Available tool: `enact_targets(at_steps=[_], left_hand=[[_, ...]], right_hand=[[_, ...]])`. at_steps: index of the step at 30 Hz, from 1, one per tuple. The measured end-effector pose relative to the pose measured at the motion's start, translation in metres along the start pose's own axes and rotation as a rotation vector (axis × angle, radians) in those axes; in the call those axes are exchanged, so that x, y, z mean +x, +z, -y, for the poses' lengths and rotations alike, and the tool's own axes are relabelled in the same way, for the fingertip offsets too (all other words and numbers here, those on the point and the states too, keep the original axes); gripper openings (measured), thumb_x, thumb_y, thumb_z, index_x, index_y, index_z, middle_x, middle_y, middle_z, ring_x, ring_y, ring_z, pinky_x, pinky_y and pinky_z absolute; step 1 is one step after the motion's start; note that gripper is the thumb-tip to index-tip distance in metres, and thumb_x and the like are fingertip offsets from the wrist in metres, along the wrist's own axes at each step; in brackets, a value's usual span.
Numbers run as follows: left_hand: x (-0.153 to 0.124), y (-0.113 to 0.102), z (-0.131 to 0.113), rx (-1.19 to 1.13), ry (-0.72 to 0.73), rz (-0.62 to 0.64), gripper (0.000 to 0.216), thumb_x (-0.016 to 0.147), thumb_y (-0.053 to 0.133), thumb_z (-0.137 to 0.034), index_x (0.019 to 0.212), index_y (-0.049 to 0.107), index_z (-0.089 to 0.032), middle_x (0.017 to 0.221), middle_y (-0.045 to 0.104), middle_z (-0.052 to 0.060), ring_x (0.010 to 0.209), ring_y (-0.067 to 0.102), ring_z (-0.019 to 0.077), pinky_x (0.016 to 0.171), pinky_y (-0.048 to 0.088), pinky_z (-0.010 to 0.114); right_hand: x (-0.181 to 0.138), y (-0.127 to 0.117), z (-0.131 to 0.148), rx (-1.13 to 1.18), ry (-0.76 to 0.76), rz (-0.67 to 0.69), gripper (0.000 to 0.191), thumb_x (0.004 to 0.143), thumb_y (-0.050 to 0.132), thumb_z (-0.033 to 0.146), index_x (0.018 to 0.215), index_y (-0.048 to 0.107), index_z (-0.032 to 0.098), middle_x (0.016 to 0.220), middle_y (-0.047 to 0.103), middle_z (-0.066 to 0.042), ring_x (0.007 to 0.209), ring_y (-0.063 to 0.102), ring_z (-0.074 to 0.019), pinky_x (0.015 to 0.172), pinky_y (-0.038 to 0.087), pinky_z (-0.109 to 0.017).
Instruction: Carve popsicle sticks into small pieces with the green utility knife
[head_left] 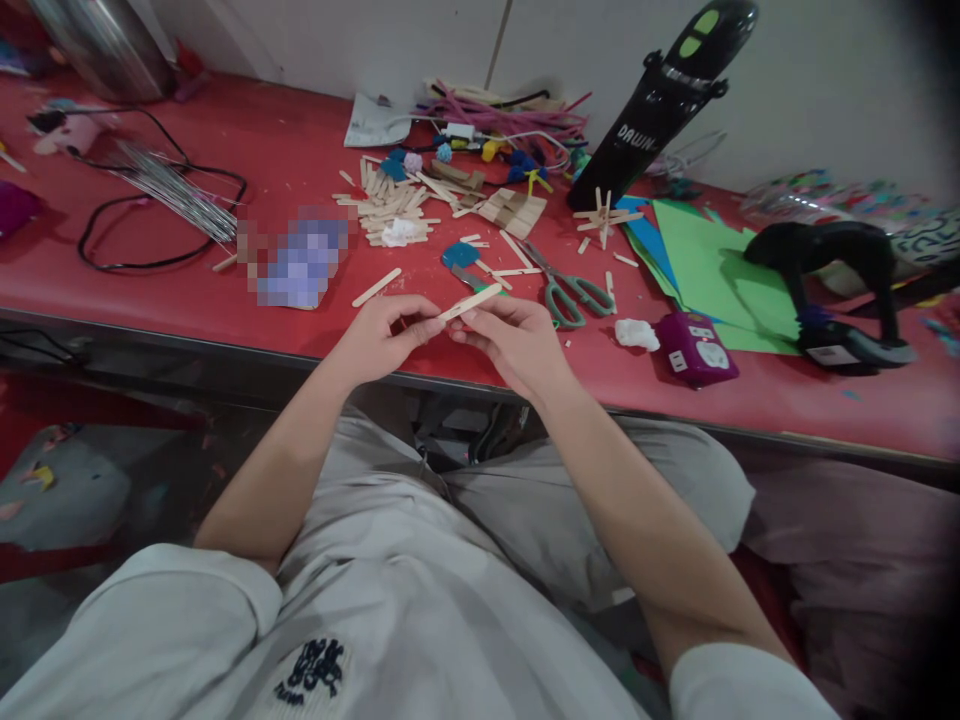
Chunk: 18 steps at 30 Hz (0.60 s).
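Note:
A pale wooden craft stick (471, 302) is pinched between both my hands just above the front edge of the red table (225, 300). My left hand (384, 335) is closed on its near end with fingers curled. The fingers of my right hand (514, 340) are pressed on its middle. A pile of similar wooden sticks (390, 205) lies further back on the table, with a glued stick panel (516, 211) beside it. Green-handled scissors (571, 292) rest just right of my hands.
A black glue gun (832, 265) stands at the right on green and blue paper sheets (697, 260). A purple power socket (694, 347) and a white wad (636, 333) lie nearby. A black cable (150, 200), metal wires, pipe cleaners (510, 120) and a black bottle (664, 95) sit behind.

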<state>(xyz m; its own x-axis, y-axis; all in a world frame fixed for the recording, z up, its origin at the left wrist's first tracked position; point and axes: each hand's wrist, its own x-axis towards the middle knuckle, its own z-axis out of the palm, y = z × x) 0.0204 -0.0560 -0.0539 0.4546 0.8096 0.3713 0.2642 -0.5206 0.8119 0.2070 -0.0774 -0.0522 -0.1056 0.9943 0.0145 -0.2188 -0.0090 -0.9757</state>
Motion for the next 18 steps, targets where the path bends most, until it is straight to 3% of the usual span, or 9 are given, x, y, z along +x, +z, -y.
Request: enact_targets(at_steps=[5, 9, 18], left_hand=[[0.0001, -0.0027, -0.0023, -0.058, -0.003, 0.031, 0.024, 0.085, 0.062, -0.039, 0.077, 0.069, -0.017, 0.067, 0.065, 0.001, 0.064, 0.057, 0.0124, 0.061, 0.044, 0.024], [-0.0007, -0.0035, -0.0016, -0.103, -0.023, 0.060, 0.020, 0.083, 0.063, -0.034, 0.074, 0.066, -0.017, 0.060, 0.058, -0.001, 0.055, 0.049, 0.0096, 0.054, 0.040, 0.023], [-0.0014, -0.0069, 0.0044, -0.153, -0.030, 0.057, 0.027, 0.080, 0.067, -0.044, 0.071, 0.069, -0.018, 0.060, 0.060, 0.000, 0.055, 0.051, 0.0110, 0.053, 0.040, 0.024]], right_hand=[[-0.0004, -0.0049, 0.0070, -0.008, 0.162, 0.085, 0.023, 0.063, 0.084, 0.034, 0.076, 0.074, 0.017, 0.073, 0.071, -0.002, 0.073, 0.067, -0.0129, 0.066, 0.059, -0.026], [-0.0021, -0.0022, 0.0067, 0.036, 0.173, 0.077, 0.014, 0.063, 0.081, 0.025, 0.072, 0.073, 0.016, 0.067, 0.068, -0.001, 0.065, 0.063, -0.0095, 0.058, 0.055, -0.020], [-0.0035, 0.0021, 0.0009, 0.113, 0.263, 0.094, 0.012, 0.065, 0.076, 0.023, 0.074, 0.069, 0.017, 0.071, 0.065, 0.001, 0.070, 0.060, -0.0094, 0.068, 0.054, -0.023]])
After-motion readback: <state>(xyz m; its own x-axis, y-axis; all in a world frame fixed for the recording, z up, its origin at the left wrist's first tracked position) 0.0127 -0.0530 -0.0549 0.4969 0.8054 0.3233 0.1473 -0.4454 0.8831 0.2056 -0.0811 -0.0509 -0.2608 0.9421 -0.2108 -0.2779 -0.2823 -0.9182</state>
